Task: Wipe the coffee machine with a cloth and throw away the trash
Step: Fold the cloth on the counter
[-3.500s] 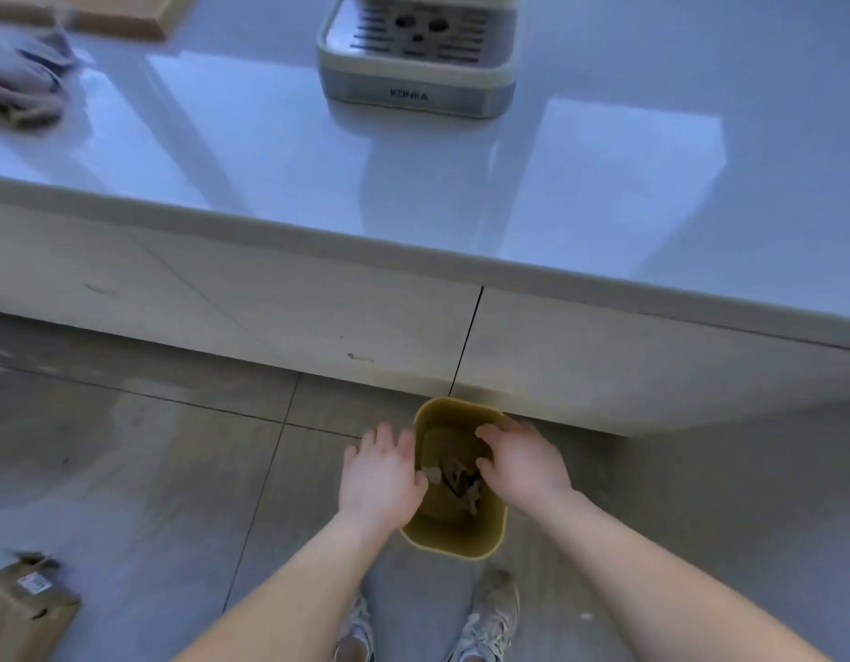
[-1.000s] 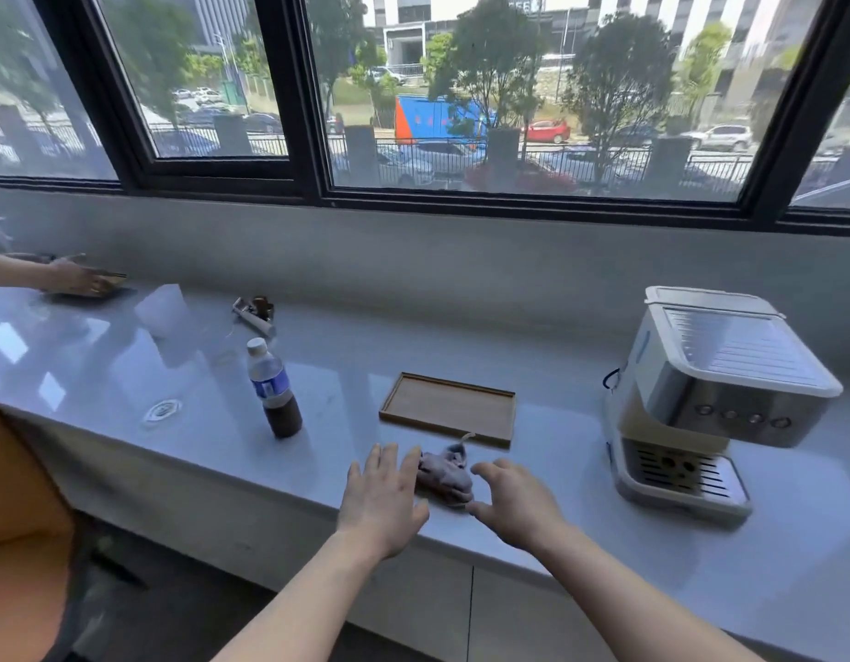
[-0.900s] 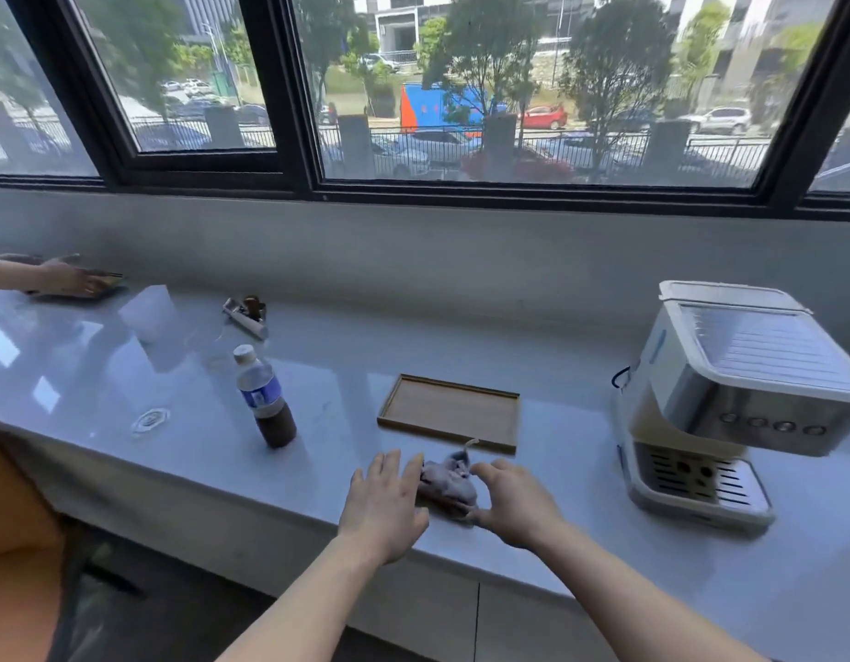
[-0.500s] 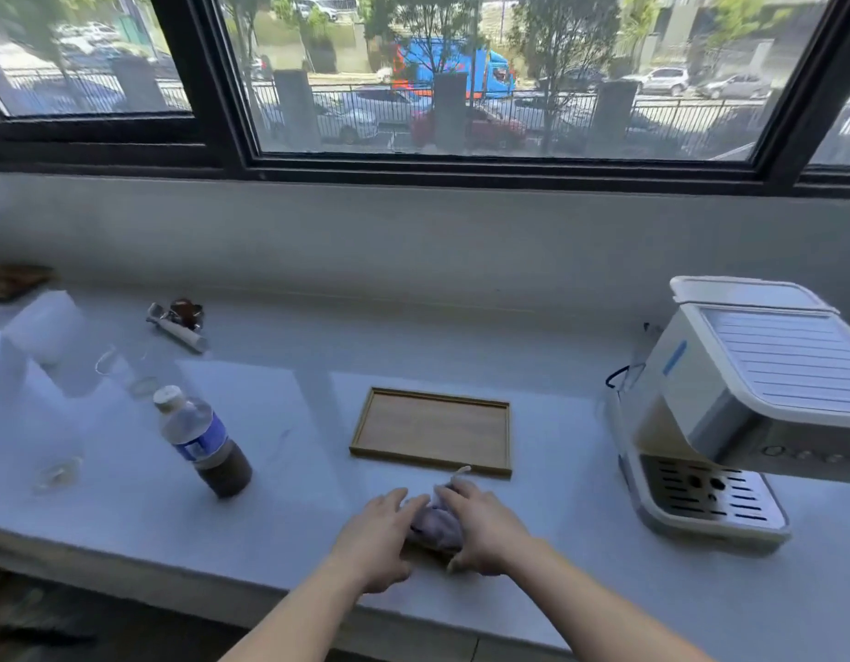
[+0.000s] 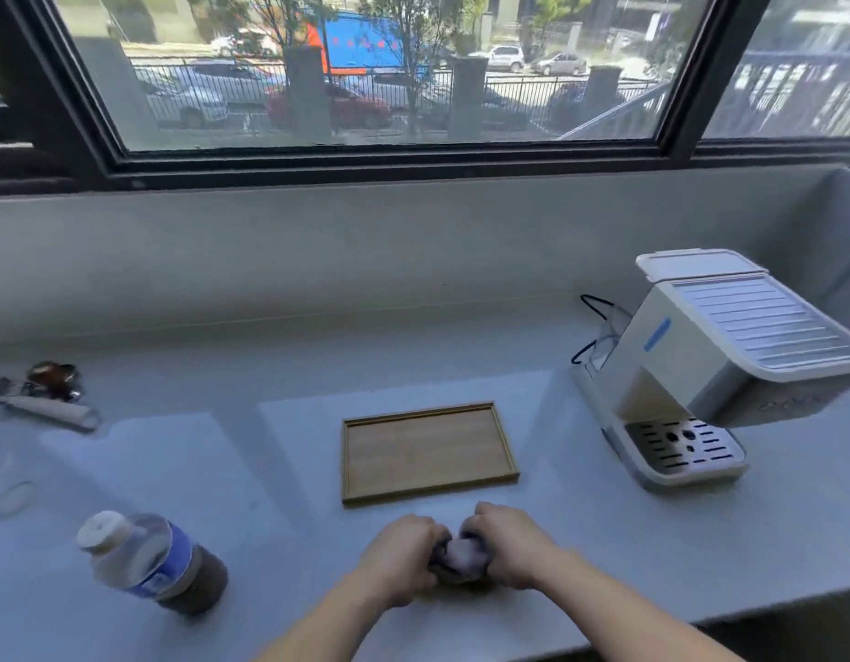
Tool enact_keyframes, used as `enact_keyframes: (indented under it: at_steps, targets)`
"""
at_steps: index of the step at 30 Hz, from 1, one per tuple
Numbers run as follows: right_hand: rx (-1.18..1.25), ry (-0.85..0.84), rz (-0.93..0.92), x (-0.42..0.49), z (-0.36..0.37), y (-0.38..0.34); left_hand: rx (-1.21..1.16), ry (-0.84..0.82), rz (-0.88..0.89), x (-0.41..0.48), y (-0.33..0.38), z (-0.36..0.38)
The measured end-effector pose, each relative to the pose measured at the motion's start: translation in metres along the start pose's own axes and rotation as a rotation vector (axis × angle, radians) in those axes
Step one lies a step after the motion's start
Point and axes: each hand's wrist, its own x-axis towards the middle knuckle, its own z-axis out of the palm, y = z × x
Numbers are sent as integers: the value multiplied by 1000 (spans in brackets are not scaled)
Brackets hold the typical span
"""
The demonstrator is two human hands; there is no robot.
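Observation:
A small bunched grey-lilac cloth (image 5: pixel 462 557) lies on the pale countertop (image 5: pixel 251 470) near its front edge. My left hand (image 5: pixel 398 559) and my right hand (image 5: pixel 511 542) both close around the cloth from either side, so only its middle shows. The white coffee machine (image 5: pixel 719 360) stands at the right of the counter, well apart from my hands, with its slotted drip tray (image 5: pixel 681 446) facing me. The trash bin is out of view.
An empty wooden tray (image 5: pixel 427 451) lies just beyond my hands. A water bottle with dark liquid (image 5: pixel 150 561) stands front left. A portafilter-like tool (image 5: pixel 41 398) rests far left. A black cord (image 5: pixel 592 327) loops behind the machine. A window wall backs the counter.
I rose from the bin on the floor to the counter. My open hands came down on either side of the cloth and have now closed on it.

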Motion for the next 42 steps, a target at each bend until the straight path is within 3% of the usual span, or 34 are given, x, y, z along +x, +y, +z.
enact_keyframes:
  at_steps: [18, 42]
  targets:
    - [48, 161, 7, 42, -77, 8, -2, 321, 27, 39, -24, -70]
    - [122, 188, 49, 116, -73, 34, 12, 216, -151, 109, -71, -52]
